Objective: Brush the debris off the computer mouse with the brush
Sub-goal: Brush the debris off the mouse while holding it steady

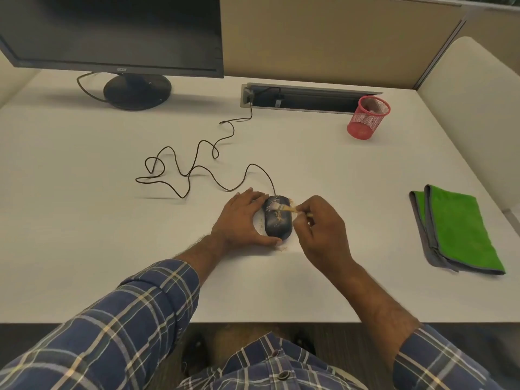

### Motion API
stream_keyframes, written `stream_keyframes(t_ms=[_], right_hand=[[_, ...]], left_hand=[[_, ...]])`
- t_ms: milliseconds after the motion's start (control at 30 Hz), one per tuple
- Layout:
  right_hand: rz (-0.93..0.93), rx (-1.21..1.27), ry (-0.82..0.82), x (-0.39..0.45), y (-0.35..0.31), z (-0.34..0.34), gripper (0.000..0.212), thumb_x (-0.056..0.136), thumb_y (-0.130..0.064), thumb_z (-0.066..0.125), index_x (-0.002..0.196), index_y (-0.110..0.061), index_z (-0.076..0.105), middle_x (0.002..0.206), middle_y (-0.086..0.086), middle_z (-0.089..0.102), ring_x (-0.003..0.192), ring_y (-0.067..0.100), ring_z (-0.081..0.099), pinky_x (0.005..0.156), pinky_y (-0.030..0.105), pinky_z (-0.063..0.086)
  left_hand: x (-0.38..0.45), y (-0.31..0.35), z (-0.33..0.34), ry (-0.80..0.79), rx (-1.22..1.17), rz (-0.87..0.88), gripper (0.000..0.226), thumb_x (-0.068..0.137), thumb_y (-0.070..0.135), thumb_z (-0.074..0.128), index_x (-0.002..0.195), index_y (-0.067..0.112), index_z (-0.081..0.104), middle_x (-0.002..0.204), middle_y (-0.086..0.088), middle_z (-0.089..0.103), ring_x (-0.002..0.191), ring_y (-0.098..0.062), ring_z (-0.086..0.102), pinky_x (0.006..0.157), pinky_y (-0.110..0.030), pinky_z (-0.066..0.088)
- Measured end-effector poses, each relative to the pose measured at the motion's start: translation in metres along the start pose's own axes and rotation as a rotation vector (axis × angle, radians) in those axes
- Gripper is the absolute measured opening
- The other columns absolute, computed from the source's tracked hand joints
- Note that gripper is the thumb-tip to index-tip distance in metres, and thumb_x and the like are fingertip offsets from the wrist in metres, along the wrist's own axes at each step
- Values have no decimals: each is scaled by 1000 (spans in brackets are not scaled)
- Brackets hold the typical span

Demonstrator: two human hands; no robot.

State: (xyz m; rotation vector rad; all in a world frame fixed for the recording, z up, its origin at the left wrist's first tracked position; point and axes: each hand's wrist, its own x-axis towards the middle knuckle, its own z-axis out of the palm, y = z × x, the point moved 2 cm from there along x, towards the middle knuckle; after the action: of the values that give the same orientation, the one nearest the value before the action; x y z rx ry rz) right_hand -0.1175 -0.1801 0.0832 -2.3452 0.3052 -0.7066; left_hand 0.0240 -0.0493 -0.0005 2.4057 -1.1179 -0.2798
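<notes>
Down at the near edge, plaid sleeves [118,327] reaching out over the white tabletop [112,235]. Left hand [242,220] cupped round the left flank of the computer mouse [277,223], thumb hooked under its near end, fingers along the far side, a steadying grip. Right hand [323,229] just right of the mouse, fingers curled tight, a pinching grip on the handle of the small brush [284,208]. Brush lying across the mouse's far half, pale bristles touching the dark shell, wooden handle running back to the right fingers. Tan debris [278,219] scattered over the middle of the mouse, more specks on the tabletop under the left palm and just near of the mouse. Beyond the hands, the mouse cable [197,170] looping off left and away to the cable slot [304,98]. Well right of the right-hand grip, a folded green cloth [461,229] with grey edging, lying flat. Farther off and right, a red mesh pen cup [367,118] upright near the slot. Farthest, left of the left grip, a dark monitor [112,32] on its round stand.
</notes>
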Motion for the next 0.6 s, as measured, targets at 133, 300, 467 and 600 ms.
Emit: stream_keyframes(t_ms=[133, 300, 467, 600], right_hand=[[25, -30, -105, 1, -3, 9, 6, 84, -13, 50, 78, -10, 51, 73, 1, 55, 67, 17, 49, 60, 33, 43], [0, 17, -50, 2, -4, 9, 6, 85, -14, 49, 79, -14, 51, 73, -4, 54, 66, 12, 48, 58, 27, 41], [44, -8, -90, 4, 2, 14, 6, 86, -14, 50, 80, -13, 51, 75, -1, 56, 69, 16, 51, 62, 33, 45], [9, 22, -133, -1, -1, 17, 7, 84, -17, 49, 77, -15, 49, 71, -2, 53, 66, 13, 47, 58, 31, 41]], left_hand=[[-1, 1, 0, 17, -6, 10, 122, 51, 90, 58, 149, 20, 36, 152, 6, 37, 148, -17, 19, 121, -43, 17], [-1, 1, 0, 22, -16, 7, 125, 48, 93, 52, 149, 20, 35, 152, 6, 38, 148, -17, 19, 121, -43, 16], [0, 0, 0, 15, -15, 8, 125, 49, 92, 54, 150, 21, 34, 153, 7, 36, 149, -17, 17, 122, -42, 14], [-1, 1, 0, 26, -20, 16, 123, 50, 91, 54, 149, 20, 35, 152, 6, 38, 149, -18, 18, 121, -43, 15]])
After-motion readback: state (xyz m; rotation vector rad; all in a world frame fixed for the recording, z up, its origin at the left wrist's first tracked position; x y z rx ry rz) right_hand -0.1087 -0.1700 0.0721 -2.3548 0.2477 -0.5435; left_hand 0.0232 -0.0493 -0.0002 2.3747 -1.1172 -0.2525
